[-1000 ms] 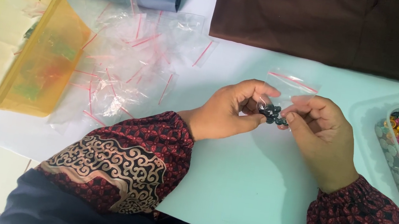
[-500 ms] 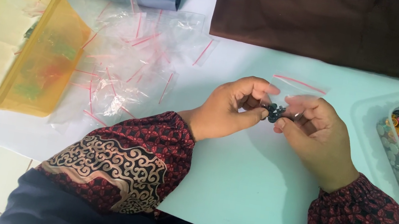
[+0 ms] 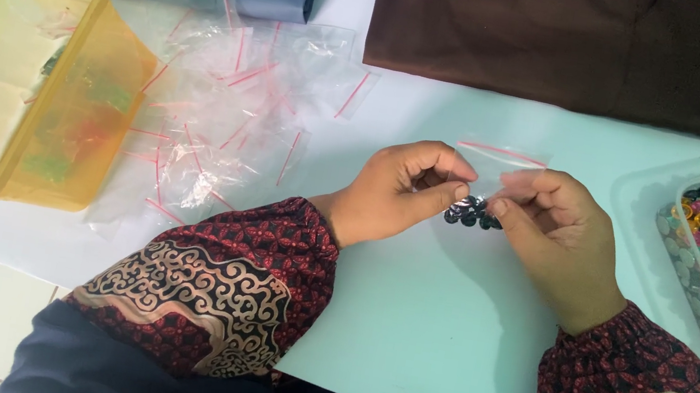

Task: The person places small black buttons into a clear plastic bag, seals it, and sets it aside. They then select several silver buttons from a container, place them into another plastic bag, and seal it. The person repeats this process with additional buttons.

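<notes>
Nearest, above the pale desk (image 3: 440,335), a small clear bag (image 3: 497,169) with a red strip at its mouth is pinched between the left hand (image 3: 398,190) and right hand (image 3: 553,230), dark round buttons (image 3: 470,214) already gathered at its bottom. To the right a clear tray (image 3: 686,281) is seen heaped with glossy coloured buttons, so much seems left to bag. Farther off, crinkled empty bags (image 3: 230,120), a translucent yellow tub (image 3: 9,83) and folded brown cloth (image 3: 567,34) are laid.

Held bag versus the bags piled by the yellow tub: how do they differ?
The held bag is pinched between the left hand and right hand above the table; the piled bags lie loose on it. The held bag carries small dark pieces at its bottom; the piled bags look empty. Both are small clear bags with red strips.
</notes>
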